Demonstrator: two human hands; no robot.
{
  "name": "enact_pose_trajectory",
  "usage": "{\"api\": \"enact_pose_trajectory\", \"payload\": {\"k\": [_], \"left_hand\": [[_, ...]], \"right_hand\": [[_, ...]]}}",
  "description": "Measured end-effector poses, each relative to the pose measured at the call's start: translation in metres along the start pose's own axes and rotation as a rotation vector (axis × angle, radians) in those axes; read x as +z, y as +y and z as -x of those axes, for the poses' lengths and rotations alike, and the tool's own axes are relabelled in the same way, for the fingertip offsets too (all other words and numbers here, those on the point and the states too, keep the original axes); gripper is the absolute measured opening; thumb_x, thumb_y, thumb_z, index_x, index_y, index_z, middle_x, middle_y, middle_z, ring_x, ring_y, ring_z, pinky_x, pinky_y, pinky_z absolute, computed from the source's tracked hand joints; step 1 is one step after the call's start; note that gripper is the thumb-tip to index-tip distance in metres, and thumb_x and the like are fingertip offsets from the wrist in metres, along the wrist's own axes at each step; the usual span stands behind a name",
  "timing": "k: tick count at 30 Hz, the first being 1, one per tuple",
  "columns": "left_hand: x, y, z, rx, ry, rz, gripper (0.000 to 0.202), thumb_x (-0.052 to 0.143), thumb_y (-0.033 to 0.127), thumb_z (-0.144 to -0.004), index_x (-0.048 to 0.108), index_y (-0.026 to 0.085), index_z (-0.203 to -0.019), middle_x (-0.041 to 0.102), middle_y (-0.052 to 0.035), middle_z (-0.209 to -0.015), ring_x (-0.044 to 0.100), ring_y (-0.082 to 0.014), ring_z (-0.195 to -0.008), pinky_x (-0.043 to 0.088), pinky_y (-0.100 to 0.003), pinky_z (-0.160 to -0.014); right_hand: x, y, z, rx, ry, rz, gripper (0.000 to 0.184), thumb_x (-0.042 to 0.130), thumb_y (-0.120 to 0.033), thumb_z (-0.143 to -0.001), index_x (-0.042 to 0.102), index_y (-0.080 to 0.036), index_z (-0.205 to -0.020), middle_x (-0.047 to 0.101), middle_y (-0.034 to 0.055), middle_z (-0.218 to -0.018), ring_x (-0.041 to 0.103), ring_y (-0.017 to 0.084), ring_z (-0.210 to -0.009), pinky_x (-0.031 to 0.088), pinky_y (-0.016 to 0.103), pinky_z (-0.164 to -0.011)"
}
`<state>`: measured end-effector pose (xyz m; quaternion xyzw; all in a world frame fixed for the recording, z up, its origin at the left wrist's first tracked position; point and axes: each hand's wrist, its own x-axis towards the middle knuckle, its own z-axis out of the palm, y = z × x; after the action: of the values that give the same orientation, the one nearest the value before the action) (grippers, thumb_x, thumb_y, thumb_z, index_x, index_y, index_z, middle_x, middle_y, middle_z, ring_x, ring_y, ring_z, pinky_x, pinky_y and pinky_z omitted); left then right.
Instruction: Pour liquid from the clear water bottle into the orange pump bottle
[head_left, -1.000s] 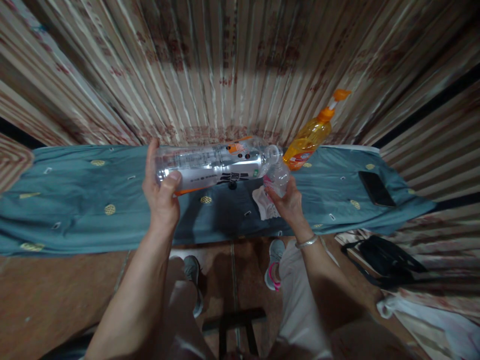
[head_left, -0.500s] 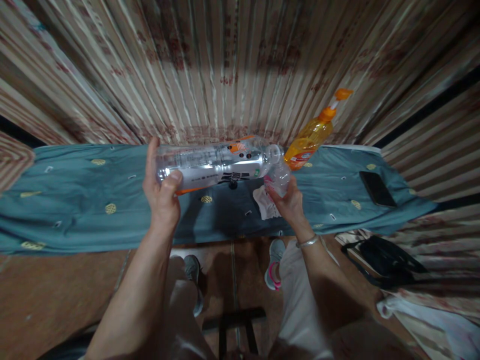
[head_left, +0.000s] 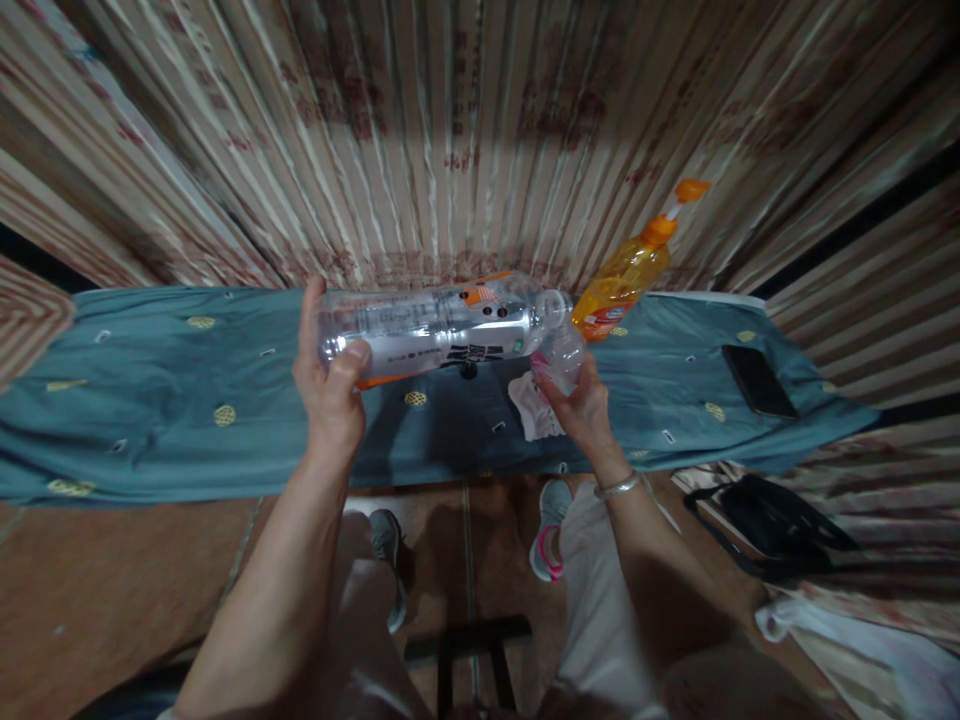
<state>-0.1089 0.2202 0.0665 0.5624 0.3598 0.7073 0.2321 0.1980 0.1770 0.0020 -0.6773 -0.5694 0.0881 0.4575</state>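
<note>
My left hand [head_left: 330, 370] is closed round the base of a large clear plastic bottle [head_left: 427, 328] with an orange and white label. The bottle lies on its side in the air, its mouth pointing right. My right hand [head_left: 581, 405] grips a small clear plastic bottle [head_left: 564, 352] whose upper end meets the large bottle's mouth. Whether liquid passes between them I cannot tell. Just beyond my right hand stands an orange pump bottle [head_left: 619, 285]. A crumpled whitish cloth [head_left: 532, 408] lies below my right hand, partly covered by it.
A teal patterned cloth [head_left: 165, 400] covers the narrow table. A black phone [head_left: 757, 380] lies at its right end. Striped curtains [head_left: 420, 130] hang behind and at the sides. A black bag [head_left: 772, 520] sits at the lower right; a dark stool or stand frame [head_left: 469, 640] is between my feet.
The whole view has shifted very slightly, so things sit a few pixels further right. Both hands keep the same grips, and the two bottles stay mouth to mouth.
</note>
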Motion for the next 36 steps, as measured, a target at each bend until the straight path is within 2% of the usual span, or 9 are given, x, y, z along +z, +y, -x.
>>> {"api": "enact_pose_trajectory", "payload": {"k": [7, 12, 17, 27, 36], "left_hand": [[-0.0006, -0.0018, -0.0002, 0.016, -0.002, -0.015, 0.084, 0.074, 0.066, -0.069, 0.060, 0.030, -0.144, 0.070, -0.0056, -0.119, 0.065, -0.0312, -0.110, 0.049, -0.046, -0.099], [-0.0008, -0.0052, -0.0005, 0.060, -0.006, -0.036, 0.083, 0.070, 0.068, -0.071, 0.060, 0.030, -0.144, 0.069, -0.0050, -0.114, 0.065, -0.0303, -0.107, 0.050, -0.046, -0.096], [-0.0007, -0.0043, 0.0001, 0.044, -0.004, -0.034, 0.085, 0.071, 0.069, -0.072, 0.059, 0.028, -0.145, 0.069, -0.0064, -0.116, 0.065, -0.0305, -0.107, 0.050, -0.046, -0.097], [0.0001, -0.0007, -0.0001, 0.034, -0.009, -0.011, 0.084, 0.073, 0.068, -0.070, 0.060, 0.029, -0.144, 0.072, -0.0060, -0.112, 0.066, -0.0311, -0.107, 0.049, -0.046, -0.096], [-0.0021, 0.0021, 0.0003, 0.016, 0.020, 0.056, 0.084, 0.079, 0.063, -0.067, 0.064, 0.026, -0.141, 0.073, -0.0057, -0.110, 0.065, -0.0278, -0.101, 0.050, -0.040, -0.090]], "right_hand": [[0.0001, 0.0013, 0.0004, -0.013, 0.007, -0.013, 0.064, 0.068, -0.059, -0.081, 0.054, -0.019, -0.129, 0.077, 0.0150, -0.110, 0.075, 0.033, -0.091, 0.059, 0.045, -0.078], [0.0006, 0.0021, 0.0004, -0.004, 0.011, 0.006, 0.067, 0.069, -0.058, -0.080, 0.054, -0.018, -0.132, 0.077, 0.0152, -0.109, 0.075, 0.034, -0.092, 0.059, 0.045, -0.077], [-0.0001, 0.0008, 0.0002, -0.004, 0.001, -0.028, 0.066, 0.069, -0.057, -0.080, 0.054, -0.018, -0.130, 0.076, 0.0158, -0.113, 0.074, 0.034, -0.096, 0.059, 0.045, -0.081], [-0.0012, 0.0001, 0.0007, 0.013, -0.015, -0.017, 0.062, 0.069, -0.057, -0.080, 0.054, -0.018, -0.127, 0.076, 0.0156, -0.110, 0.074, 0.033, -0.094, 0.058, 0.044, -0.080], [-0.0010, -0.0005, 0.0007, 0.004, -0.019, -0.020, 0.061, 0.070, -0.055, -0.079, 0.055, -0.018, -0.125, 0.075, 0.0155, -0.112, 0.074, 0.033, -0.096, 0.058, 0.043, -0.080]]}}
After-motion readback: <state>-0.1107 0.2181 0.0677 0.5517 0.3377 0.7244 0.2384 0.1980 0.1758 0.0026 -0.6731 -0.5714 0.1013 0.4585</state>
